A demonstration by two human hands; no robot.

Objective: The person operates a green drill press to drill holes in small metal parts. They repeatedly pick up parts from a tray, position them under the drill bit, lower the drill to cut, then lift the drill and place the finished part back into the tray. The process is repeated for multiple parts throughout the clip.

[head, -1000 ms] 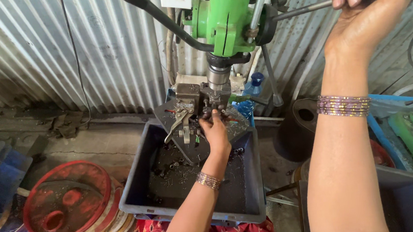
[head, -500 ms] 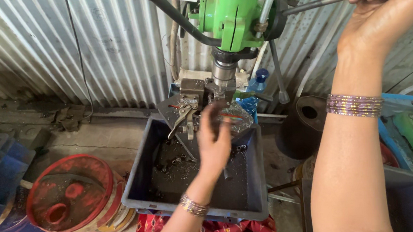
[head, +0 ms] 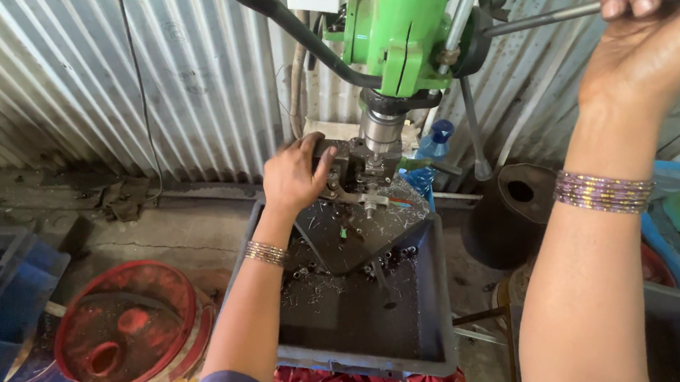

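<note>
We see the left hand [head: 294, 178] near the middle of the view, its fingers curled onto the left end of the dark metal vise [head: 348, 176] that sits under the spindle [head: 381, 129] of the green drill press [head: 400, 24]. We cannot tell whether the fingers clamp the vise or only rest on it.

The right hand [head: 651, 29] is up at 2 o'clock, closed around the thin steel feed lever [head: 541, 17], which runs from the hand toward the press head at 12 o'clock.

The vise stands on a dark plate [head: 364, 233] strewn with metal shavings. That plate tilts over a grey plastic tub [head: 369, 354] at 6 o'clock, and small metal rings lie scattered in the tub beside the plate's lower edge.

Just right of the vise, at 1 o'clock from it, a blue bottle [head: 434, 147] stands against the corrugated metal wall [head: 185, 74]. A red round pan [head: 124, 325] lies on the floor at 8 o'clock, well apart from the tub. Bangles circle both wrists.
</note>
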